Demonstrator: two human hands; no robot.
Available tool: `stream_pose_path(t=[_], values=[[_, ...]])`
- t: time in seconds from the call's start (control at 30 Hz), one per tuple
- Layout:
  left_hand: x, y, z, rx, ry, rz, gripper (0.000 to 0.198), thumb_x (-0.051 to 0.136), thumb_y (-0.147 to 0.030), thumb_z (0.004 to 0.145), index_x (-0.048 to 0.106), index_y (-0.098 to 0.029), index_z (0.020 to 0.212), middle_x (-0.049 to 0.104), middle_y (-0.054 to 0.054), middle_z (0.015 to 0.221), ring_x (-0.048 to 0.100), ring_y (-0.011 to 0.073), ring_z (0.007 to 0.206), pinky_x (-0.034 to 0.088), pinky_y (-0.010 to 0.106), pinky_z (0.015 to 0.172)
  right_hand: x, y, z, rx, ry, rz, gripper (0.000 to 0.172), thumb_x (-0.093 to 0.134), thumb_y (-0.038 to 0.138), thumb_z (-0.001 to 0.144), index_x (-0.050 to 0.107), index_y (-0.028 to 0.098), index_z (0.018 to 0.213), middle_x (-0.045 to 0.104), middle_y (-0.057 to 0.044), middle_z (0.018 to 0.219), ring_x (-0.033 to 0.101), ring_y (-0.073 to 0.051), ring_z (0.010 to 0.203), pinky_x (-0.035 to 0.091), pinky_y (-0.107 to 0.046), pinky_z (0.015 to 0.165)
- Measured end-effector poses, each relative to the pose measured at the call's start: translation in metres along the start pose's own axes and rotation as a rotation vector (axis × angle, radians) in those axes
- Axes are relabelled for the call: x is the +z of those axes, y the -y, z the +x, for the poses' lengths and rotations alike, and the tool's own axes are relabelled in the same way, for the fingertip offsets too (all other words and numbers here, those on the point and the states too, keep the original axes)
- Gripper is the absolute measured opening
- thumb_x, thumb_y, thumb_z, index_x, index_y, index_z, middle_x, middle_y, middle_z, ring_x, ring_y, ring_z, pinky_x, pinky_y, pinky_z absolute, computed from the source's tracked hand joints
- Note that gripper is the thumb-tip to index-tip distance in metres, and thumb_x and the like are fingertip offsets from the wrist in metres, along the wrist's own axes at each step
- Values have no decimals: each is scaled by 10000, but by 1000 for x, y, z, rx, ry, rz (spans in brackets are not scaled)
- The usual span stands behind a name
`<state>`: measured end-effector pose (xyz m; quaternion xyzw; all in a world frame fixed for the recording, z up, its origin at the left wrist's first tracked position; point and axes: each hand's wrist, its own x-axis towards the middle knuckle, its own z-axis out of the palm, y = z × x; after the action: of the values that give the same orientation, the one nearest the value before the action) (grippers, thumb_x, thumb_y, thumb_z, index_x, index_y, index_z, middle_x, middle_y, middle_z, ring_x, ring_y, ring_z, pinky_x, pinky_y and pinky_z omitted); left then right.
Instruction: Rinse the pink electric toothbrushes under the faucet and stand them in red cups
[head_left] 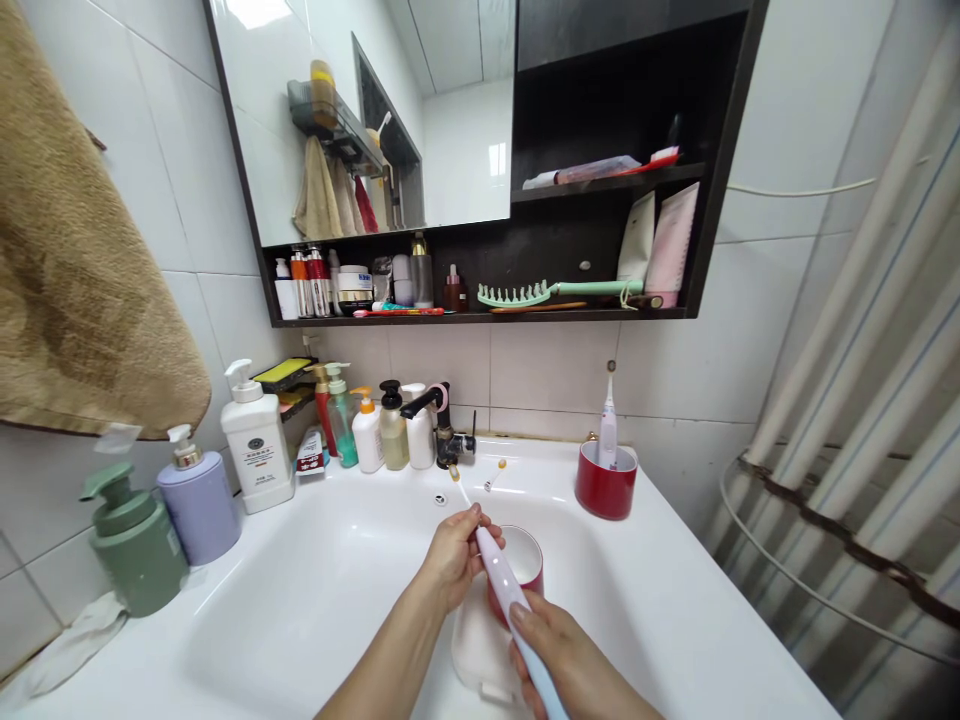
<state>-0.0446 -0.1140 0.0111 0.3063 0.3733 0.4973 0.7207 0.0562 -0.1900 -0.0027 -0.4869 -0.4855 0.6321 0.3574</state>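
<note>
My right hand (pixel 566 655) grips the handle of a pale pink electric toothbrush (pixel 501 575), which points up and away toward the black faucet (pixel 442 425). My left hand (pixel 454 560) has its fingers pinched on the upper neck of that same toothbrush. Both hands are over the white sink basin (pixel 322 590). Just behind the toothbrush stands a red cup (pixel 529 565) with a white inside. A white object (pixel 476 645), partly hidden by my hands, lies in the basin below them.
A second red cup (pixel 606 485) holding another electric toothbrush (pixel 607 425) stands at the basin's back right. Pump bottles line the left rim and back wall. A brown towel (pixel 75 260) hangs at left. A dark shelf (pixel 480 315) with a green comb hangs above.
</note>
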Motion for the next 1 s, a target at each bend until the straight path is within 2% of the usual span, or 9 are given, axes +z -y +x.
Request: stream_pose_path(t=[0.1, 0.27, 0.43, 0.57, 0.7, 0.83, 0.9, 1.0], values=[[0, 0, 0, 0, 6, 5, 162, 475, -273, 664, 456, -125, 602, 552, 18, 516, 536, 95, 471, 378, 175, 441, 1, -1, 0, -107, -84, -62, 353, 364, 453, 671, 360, 153, 857, 376, 85, 443, 298, -20, 268, 221, -155, 284], [2, -1, -3, -12, 7, 17, 181, 499, -298, 642, 454, -128, 597, 544, 10, 514, 531, 94, 472, 371, 175, 434, 1, -2, 1, -35, -44, -66, 364, 335, 474, 672, 364, 152, 840, 381, 79, 449, 308, -29, 268, 223, -163, 274], [6, -2, -6, -35, -7, 63, 219, 517, -335, 621, 461, -124, 597, 546, 16, 528, 533, 98, 488, 375, 186, 456, 1, -1, -1, -173, -124, -129, 338, 353, 432, 687, 376, 146, 865, 340, 87, 429, 291, -30, 296, 237, -161, 303], [7, -3, -7, -28, 8, 83, 231, 516, -347, 618, 465, -122, 598, 544, 15, 525, 528, 97, 479, 374, 191, 461, 3, -1, -1, -102, -78, -28, 350, 342, 449, 686, 367, 151, 867, 350, 84, 439, 290, -28, 278, 207, -161, 287], [6, -3, -8, -17, 15, 82, 237, 505, -357, 624, 466, -125, 600, 543, 14, 518, 530, 101, 478, 376, 195, 461, 2, -1, -1, -95, -53, 28, 342, 374, 466, 668, 357, 161, 824, 370, 82, 451, 301, -23, 274, 215, -159, 286], [5, -3, -8, -13, 36, 72, 238, 492, -359, 633, 470, -124, 600, 551, 20, 525, 532, 103, 489, 381, 198, 474, -2, 2, 1, -19, 56, 92, 381, 356, 535, 642, 344, 184, 792, 392, 77, 466, 330, -33, 268, 209, -163, 276], [5, -2, -6, 23, 10, 70, 250, 496, -371, 626, 480, -122, 610, 558, 24, 538, 530, 101, 496, 385, 202, 492, -3, 4, 1, -36, 45, 71, 395, 364, 544, 632, 353, 182, 792, 391, 77, 472, 330, -30, 276, 216, -163, 285], [6, 1, -3, 114, -64, 50, 254, 511, -376, 606, 487, -123, 603, 552, 13, 532, 515, 89, 497, 388, 203, 527, -1, 6, 0, -94, -47, -28, 430, 398, 540, 605, 374, 161, 808, 361, 85, 443, 311, -32, 292, 234, -170, 298]])
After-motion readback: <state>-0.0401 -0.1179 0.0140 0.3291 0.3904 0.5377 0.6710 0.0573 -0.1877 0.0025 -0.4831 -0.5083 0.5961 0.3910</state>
